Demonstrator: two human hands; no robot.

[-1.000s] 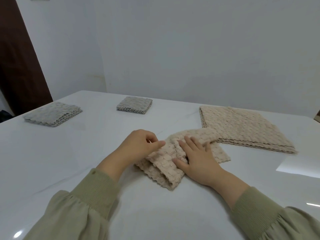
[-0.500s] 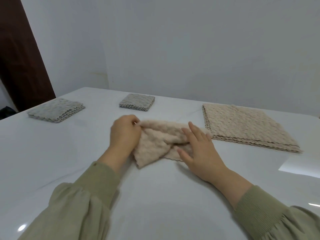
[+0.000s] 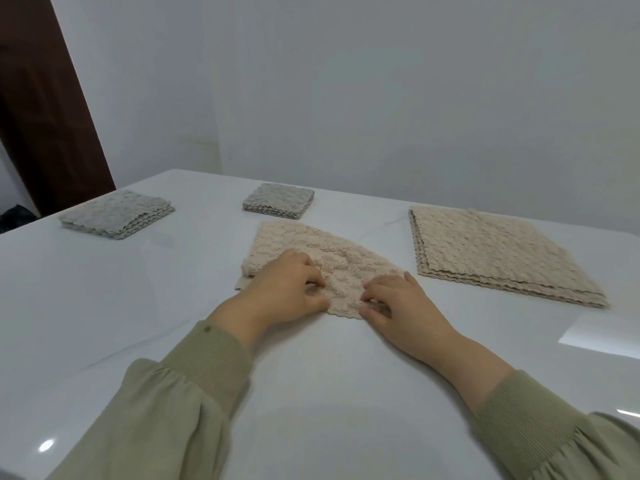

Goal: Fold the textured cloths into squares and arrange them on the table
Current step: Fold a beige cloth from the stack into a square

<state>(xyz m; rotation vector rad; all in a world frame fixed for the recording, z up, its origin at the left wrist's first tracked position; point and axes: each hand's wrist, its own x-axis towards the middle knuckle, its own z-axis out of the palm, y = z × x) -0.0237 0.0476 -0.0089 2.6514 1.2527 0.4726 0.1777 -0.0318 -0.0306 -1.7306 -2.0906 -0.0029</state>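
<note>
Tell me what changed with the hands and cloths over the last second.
The loose beige cloth, bunched between the hands before, now lies spread flatter toward the far side. The left hand moved from its left end to its near edge and pinches there. The right hand, earlier flat on top, now curls its fingers on that edge too. The left grey stack, middle grey stack and beige stack stayed put.

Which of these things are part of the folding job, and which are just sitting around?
Job: beige cloth, gripped by left hand and right hand; beige stack; left grey pile; middle grey pile; table.
Just there: brown door; white wall.
</note>
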